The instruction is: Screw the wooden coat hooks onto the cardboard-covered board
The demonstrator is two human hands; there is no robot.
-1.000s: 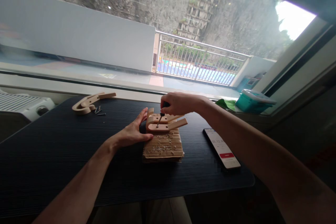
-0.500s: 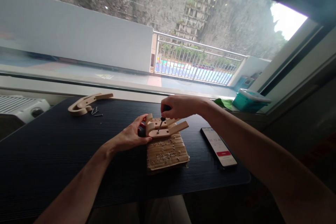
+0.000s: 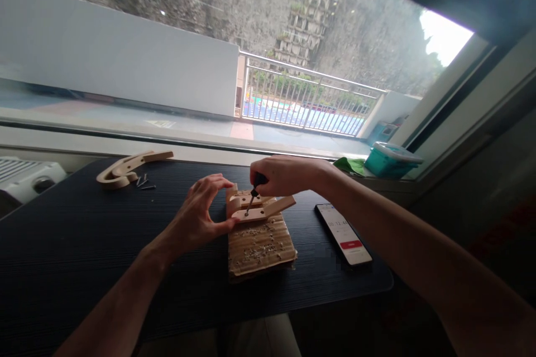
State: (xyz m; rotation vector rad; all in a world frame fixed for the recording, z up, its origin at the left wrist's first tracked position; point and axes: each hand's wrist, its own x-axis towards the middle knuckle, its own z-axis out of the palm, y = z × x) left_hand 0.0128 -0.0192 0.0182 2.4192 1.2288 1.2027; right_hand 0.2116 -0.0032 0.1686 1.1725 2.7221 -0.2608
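Observation:
A stack of corrugated cardboard (image 3: pixel 262 254), its top peppered with small holes, lies on the dark table. Two pale wooden hooks rest across its far part; the nearer wooden hook (image 3: pixel 255 215) has two screw holes. My right hand (image 3: pixel 278 175) is wrapped round the dark handle of a screwdriver (image 3: pixel 253 194), whose tip meets the nearer hook's left hole. At the left end, my left hand (image 3: pixel 203 209) grips the hook, with the thumb at its near edge and the fingers on the far side. What lies under that palm is hidden.
Loose wooden hooks (image 3: pixel 115 177) lie at the table's back left, beside several screws (image 3: pixel 144 183). A phone (image 3: pixel 344 234) showing a timer is on the right. By the window stand a teal box (image 3: pixel 391 160) and a green cloth (image 3: pixel 350 165). A white heater (image 3: pixel 29 178) is at far left.
The view has shifted slightly. The cardboard has turned a little and come nearer, hooks with it. My left hand's thumb has moved from the cardboard to the hook; the screwdriver stays at the same hole.

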